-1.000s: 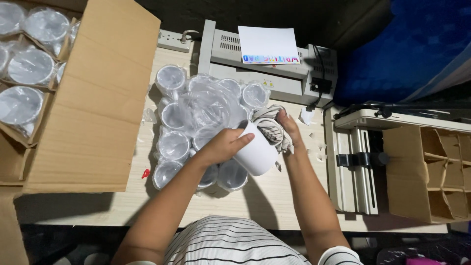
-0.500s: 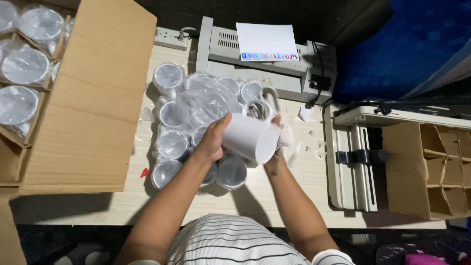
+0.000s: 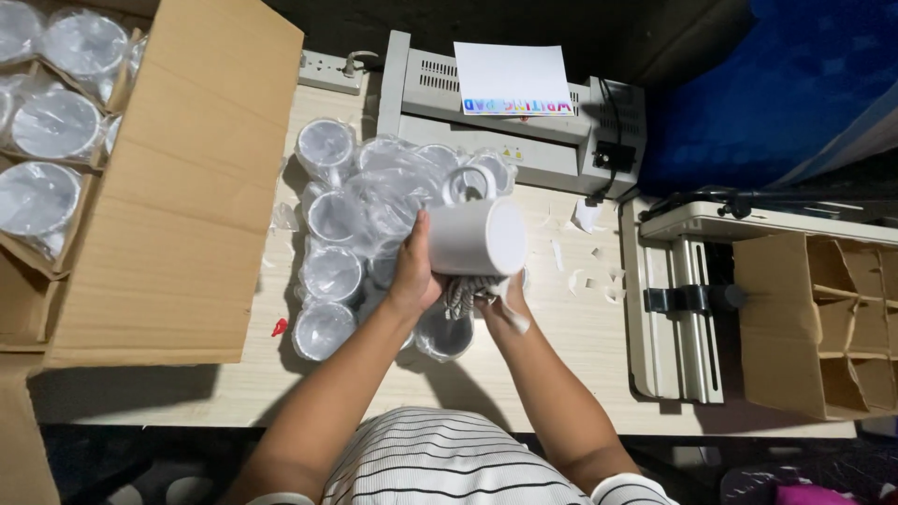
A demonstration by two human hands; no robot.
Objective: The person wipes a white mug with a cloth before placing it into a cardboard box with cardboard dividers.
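Mug: white mug (image 3: pixel 472 238) held above the table (image 3: pixel 571 355), on its side, long axis left to right, handle away from the person.
Left hand (image 3: pixel 414 271): clamped round the mug's left end.
Right hand (image 3: pixel 500 304): beneath the mug, closed on a striped cloth (image 3: pixel 458 295).
Nearer hand: the left.

Brown carton (image 3: pixel 178 187), perhaps plastic-wrapped mugs (image 3: pixel 327 271)
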